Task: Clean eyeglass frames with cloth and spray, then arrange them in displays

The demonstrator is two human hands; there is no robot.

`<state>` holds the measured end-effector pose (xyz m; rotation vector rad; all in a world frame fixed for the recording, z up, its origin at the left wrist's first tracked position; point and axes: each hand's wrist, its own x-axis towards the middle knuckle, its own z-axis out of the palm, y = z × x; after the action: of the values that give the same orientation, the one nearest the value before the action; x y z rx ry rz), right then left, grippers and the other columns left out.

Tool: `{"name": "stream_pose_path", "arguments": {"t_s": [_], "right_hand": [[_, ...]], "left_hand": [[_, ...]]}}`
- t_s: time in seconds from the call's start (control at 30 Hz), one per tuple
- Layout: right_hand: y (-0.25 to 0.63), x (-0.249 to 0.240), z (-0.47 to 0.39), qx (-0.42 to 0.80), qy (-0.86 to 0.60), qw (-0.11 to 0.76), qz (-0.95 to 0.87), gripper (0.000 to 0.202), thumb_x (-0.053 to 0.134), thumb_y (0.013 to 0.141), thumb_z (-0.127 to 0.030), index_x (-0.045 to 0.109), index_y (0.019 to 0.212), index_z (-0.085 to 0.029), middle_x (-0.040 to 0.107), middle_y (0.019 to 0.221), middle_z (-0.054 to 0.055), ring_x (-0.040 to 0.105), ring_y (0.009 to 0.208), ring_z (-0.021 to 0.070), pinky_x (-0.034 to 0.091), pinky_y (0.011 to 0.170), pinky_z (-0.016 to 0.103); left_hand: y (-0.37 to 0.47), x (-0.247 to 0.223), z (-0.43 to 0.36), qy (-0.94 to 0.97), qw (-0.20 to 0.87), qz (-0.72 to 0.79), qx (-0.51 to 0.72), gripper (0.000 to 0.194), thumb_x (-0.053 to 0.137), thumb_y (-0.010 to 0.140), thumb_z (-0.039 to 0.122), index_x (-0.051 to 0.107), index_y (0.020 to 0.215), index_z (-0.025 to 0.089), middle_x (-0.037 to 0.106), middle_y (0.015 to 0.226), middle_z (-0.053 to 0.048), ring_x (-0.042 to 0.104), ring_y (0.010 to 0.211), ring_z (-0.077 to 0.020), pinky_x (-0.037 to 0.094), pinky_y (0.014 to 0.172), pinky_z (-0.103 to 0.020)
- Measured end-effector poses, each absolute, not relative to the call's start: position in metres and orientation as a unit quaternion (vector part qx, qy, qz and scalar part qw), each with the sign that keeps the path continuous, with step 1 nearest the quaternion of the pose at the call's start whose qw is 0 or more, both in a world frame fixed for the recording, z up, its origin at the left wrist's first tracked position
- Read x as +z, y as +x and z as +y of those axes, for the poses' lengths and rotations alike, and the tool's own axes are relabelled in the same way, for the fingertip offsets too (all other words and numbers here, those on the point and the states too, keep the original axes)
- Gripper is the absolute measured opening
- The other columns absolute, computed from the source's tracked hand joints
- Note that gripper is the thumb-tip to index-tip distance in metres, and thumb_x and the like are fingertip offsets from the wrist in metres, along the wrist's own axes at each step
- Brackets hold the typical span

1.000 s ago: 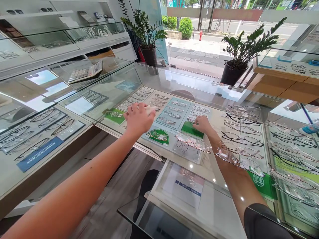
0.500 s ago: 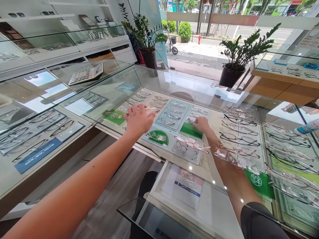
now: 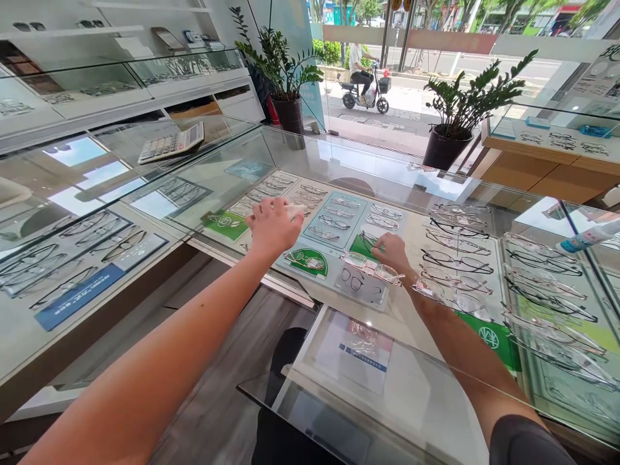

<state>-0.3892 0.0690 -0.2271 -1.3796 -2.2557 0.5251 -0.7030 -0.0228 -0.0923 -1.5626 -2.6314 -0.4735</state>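
Observation:
My left hand [image 3: 275, 226] is over the display case with its fingers curled round a small white object [image 3: 294, 210], whose kind I cannot make out. My right hand [image 3: 390, 252] reaches under the glass top, fingers pinched on a pair of eyeglasses [image 3: 367, 240]. These eyeglasses lie over a green card [image 3: 359, 248] on the pale blue display board [image 3: 314, 226]. Above them on the board are more eyeglasses [image 3: 385, 212] in rows. Just nearer to me, thin-rimmed eyeglasses [image 3: 372, 266] lie by my right wrist.
Several eyeglasses [image 3: 458, 261] line the right side of the case, beside a white-and-blue bottle [image 3: 588, 237]. A calculator [image 3: 172, 143] rests on the glass at left. An open drawer [image 3: 314, 361] juts toward me. Potted plants [image 3: 448, 145] stand by the window.
My right hand has drawn slightly toward me, and the eyeglasses in it now overlap the green card. My left hand has barely moved. Outside, a person on an electric scooter has come into view.

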Motion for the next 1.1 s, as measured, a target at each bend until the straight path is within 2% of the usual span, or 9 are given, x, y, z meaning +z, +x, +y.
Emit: {"name": "stream_pose_path", "arguments": {"t_s": [0.13,0.23,0.4,0.6,0.67,0.8,0.93,1.03,1.1], "right_hand": [[-0.384,-0.224,0.006,0.222,-0.465,0.215,-0.83,0.006,0.071,0.087,-0.028,0.069,0.085,-0.023,0.074,0.109,0.008,0.061,0.107,0.0279,0.044,0.102,0.042],[-0.379,-0.22,-0.04,0.259,-0.455,0.202,-0.828,0.003,0.068,0.088,-0.024,0.069,0.085,-0.024,0.074,0.104,0.006,0.063,0.106,0.0275,0.047,0.102,0.044],[-0.363,-0.203,-0.108,0.329,-0.428,0.162,-0.826,0.012,0.072,0.081,-0.016,0.064,0.077,-0.024,0.073,0.1,0.003,0.067,0.103,0.0246,0.051,0.097,0.04],[-0.342,-0.138,-0.179,0.514,-0.369,0.058,-0.772,0.018,0.077,0.079,-0.011,0.064,0.08,-0.025,0.074,0.105,0.002,0.069,0.112,0.0252,0.054,0.102,0.04],[-0.335,-0.102,-0.191,0.556,-0.345,0.029,-0.756,0.02,0.079,0.078,-0.012,0.065,0.08,-0.025,0.072,0.103,0.002,0.07,0.107,0.0234,0.056,0.098,0.038],[-0.323,-0.027,-0.186,0.585,-0.319,0.031,-0.745,0.018,0.082,0.083,-0.021,0.066,0.083,-0.028,0.072,0.107,0.0,0.071,0.104,0.0224,0.058,0.1,0.039],[-0.321,0.032,-0.142,0.528,-0.337,0.08,-0.776,0.011,0.076,0.09,-0.032,0.068,0.083,-0.029,0.074,0.107,0.002,0.071,0.101,0.0246,0.058,0.096,0.043],[-0.332,0.055,-0.093,0.447,-0.391,0.072,-0.801,0.012,0.078,0.087,-0.035,0.071,0.084,-0.025,0.075,0.11,0.004,0.068,0.101,0.0246,0.055,0.089,0.04],[-0.342,0.057,-0.057,0.404,-0.433,0.063,-0.804,0.014,0.079,0.085,-0.034,0.072,0.083,-0.023,0.074,0.102,0.006,0.065,0.09,0.0222,0.051,0.079,0.036]], "left_hand": [[-0.7,-0.091,-0.022,-0.503,0.021,-0.85,-0.153,0.063,0.042,0.1,0.061,0.059,0.145,0.02,0.049,0.164,-0.027,0.042,0.152,-0.0501,0.035,0.123,-0.068],[-0.699,-0.09,-0.021,-0.504,0.017,-0.85,-0.154,0.065,0.041,0.1,0.061,0.059,0.146,0.019,0.049,0.163,-0.027,0.041,0.153,-0.0497,0.035,0.123,-0.068],[-0.704,-0.096,-0.015,-0.506,0.024,-0.848,-0.155,0.069,0.039,0.1,0.064,0.058,0.148,0.018,0.049,0.162,-0.028,0.042,0.151,-0.0502,0.035,0.122,-0.068],[-0.707,-0.1,-0.012,-0.51,0.032,-0.844,-0.163,0.071,0.039,0.099,0.065,0.059,0.149,0.018,0.051,0.161,-0.029,0.043,0.15,-0.0509,0.035,0.121,-0.069],[-0.706,-0.098,-0.013,-0.51,0.031,-0.844,-0.164,0.071,0.039,0.098,0.065,0.06,0.148,0.018,0.051,0.161,-0.029,0.044,0.15,-0.0511,0.036,0.121,-0.069],[-0.705,-0.095,-0.014,-0.51,0.026,-0.844,-0.165,0.07,0.04,0.098,0.065,0.06,0.147,0.018,0.051,0.161,-0.029,0.043,0.15,-0.0516,0.036,0.121,-0.069],[-0.705,-0.094,-0.015,-0.515,0.019,-0.841,-0.161,0.073,0.038,0.099,0.065,0.058,0.15,0.017,0.049,0.163,-0.031,0.041,0.151,-0.0524,0.035,0.121,-0.07],[-0.706,-0.094,-0.015,-0.516,0.013,-0.844,-0.147,0.074,0.037,0.1,0.065,0.056,0.151,0.015,0.046,0.165,-0.031,0.04,0.152,-0.0516,0.034,0.122,-0.069],[-0.707,-0.095,-0.014,-0.514,0.015,-0.846,-0.14,0.073,0.037,0.101,0.065,0.056,0.151,0.015,0.046,0.166,-0.031,0.041,0.151,-0.0512,0.034,0.121,-0.068]]}}
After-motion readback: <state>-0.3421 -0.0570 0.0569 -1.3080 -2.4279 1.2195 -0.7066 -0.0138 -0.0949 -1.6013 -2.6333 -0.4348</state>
